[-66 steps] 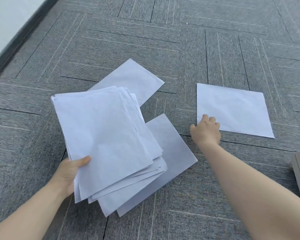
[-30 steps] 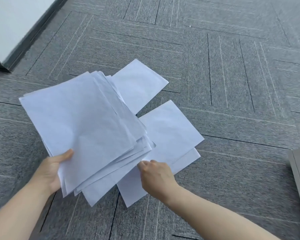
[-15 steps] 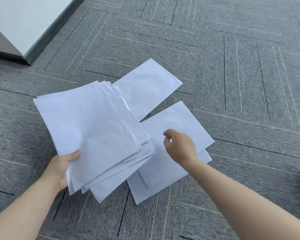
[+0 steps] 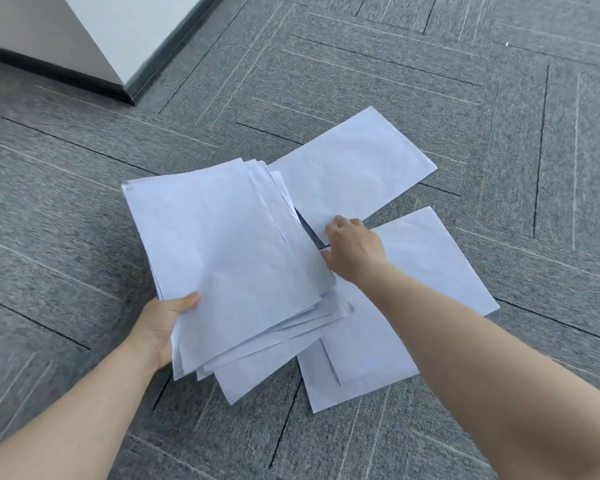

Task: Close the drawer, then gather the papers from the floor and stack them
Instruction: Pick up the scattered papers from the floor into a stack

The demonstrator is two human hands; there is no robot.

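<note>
My left hand [image 4: 160, 327] grips the near-left corner of a loose stack of white papers [image 4: 229, 258], held just above the grey carpet. My right hand [image 4: 354, 252] reaches over to the near edge of a single white sheet [image 4: 354, 168] lying farther back on the floor, fingertips touching it. Whether the fingers pinch the sheet is unclear. Two overlapping white sheets [image 4: 426, 271] lie on the carpet under my right forearm, partly covered by the stack. The drawer is out of view.
A white wall corner with a dark baseboard [image 4: 94, 81] stands at the far left. Grey carpet tiles [image 4: 499, 116] stretch all around the papers.
My right hand dragged the right-hand sheet onto the near floor sheet, let it go, and moved forward to the far sheet. The view shifted forward and left.
</note>
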